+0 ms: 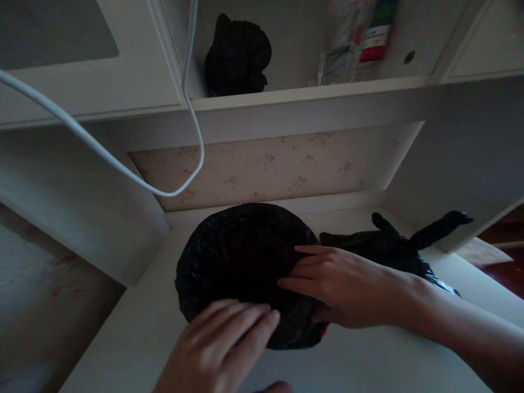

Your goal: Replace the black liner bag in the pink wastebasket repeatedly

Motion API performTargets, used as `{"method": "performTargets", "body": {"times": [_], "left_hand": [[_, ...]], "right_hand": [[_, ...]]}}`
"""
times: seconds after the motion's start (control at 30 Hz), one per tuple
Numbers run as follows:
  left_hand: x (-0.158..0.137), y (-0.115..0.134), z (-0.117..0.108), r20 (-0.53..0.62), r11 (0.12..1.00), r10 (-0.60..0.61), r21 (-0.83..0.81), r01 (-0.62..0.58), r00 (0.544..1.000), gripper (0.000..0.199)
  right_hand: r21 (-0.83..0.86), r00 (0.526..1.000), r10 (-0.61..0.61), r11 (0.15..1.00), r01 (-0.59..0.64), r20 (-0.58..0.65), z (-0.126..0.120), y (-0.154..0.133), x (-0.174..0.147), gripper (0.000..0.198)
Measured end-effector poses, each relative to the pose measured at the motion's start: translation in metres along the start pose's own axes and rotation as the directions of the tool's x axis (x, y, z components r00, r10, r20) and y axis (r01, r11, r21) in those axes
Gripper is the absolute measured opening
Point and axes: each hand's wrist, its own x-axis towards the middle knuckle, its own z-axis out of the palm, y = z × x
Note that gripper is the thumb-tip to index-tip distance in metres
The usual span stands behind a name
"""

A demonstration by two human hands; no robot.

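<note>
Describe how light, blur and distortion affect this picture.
Head view: dim light, with the liner's inside sinking to near-black; head view: the red-ended packet's print too blurred to read; head view: the cabinet's edges slant outward, perhaps wide-lens stretch.

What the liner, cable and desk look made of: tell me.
Liner: seemingly thin black plastic, slightly glossy; it creases and catches small highlights.
Cable: probably a smooth white plastic or rubbery sheath; it bends in an even curve.
Desk: pale and plain, perhaps laminated board; dim light leaves that open.
</note>
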Motion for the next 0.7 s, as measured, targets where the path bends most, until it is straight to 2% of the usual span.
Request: {"method": "performTargets", "body": {"times": [0.07, 0.13, 0.23, 0.33, 0.43, 0.53, 0.57, 0.63, 0.7], "left_hand": [[0.007, 0.016, 0.018, -0.055, 1.000, -0.019, 0.014, 0.020, 0.998, 0.045], [0.011, 0.022, 0.032, -0.039, 0.995, -0.091, 0.031, 0.092, 0.995, 0.036], [0.005, 0.013, 0.039, 0.064, 0.989, -0.146, -0.025, 0.148, 0.987, 0.026], [-0.004, -0.006, 0.031, 0.168, 0.983, -0.099, -0.139, 0.123, 0.981, 0.027], [-0.009, -0.032, 0.012, 0.326, 0.961, -0.018, -0.256, 0.107, 0.945, 0.024], [-0.015, -0.060, -0.009, 0.462, 0.959, 0.031, -0.262, 0.103, 0.886, 0.033], [-0.017, -0.067, -0.015, 0.472, 0.972, 0.032, -0.220, 0.083, 0.881, 0.037], [-0.019, -0.071, -0.023, 0.438, 0.993, 0.025, -0.112, 0.027, 0.899, 0.044], [-0.017, -0.061, -0.025, 0.383, 0.997, 0.061, -0.067, -0.038, 0.922, 0.056]], "right_hand": [[-0.057, 1.000, 0.010, 0.998, -0.010, -0.001, 0.007, 0.002, 0.008, 0.036], [-0.090, 1.000, 0.004, 0.996, -0.003, 0.012, 0.013, 0.003, 0.013, 0.015], [-0.103, 0.998, 0.013, 0.995, -0.007, 0.059, 0.015, 0.003, 0.013, 0.008], [-0.030, 0.994, 0.033, 0.999, -0.030, 0.105, 0.007, -0.003, 0.005, 0.003], [0.138, 0.993, -0.041, 0.990, 0.026, 0.108, -0.006, -0.009, -0.002, 0.016], [0.212, 0.996, -0.065, 0.976, 0.050, 0.062, -0.014, -0.012, -0.007, 0.047], [0.198, 0.998, -0.047, 0.980, 0.036, 0.053, -0.014, -0.012, -0.008, 0.059], [0.155, 0.999, 0.001, 0.988, -0.010, 0.053, -0.011, -0.011, -0.009, 0.079], [0.161, 0.996, 0.034, 0.986, -0.046, 0.077, -0.006, -0.010, -0.009, 0.074]]}}
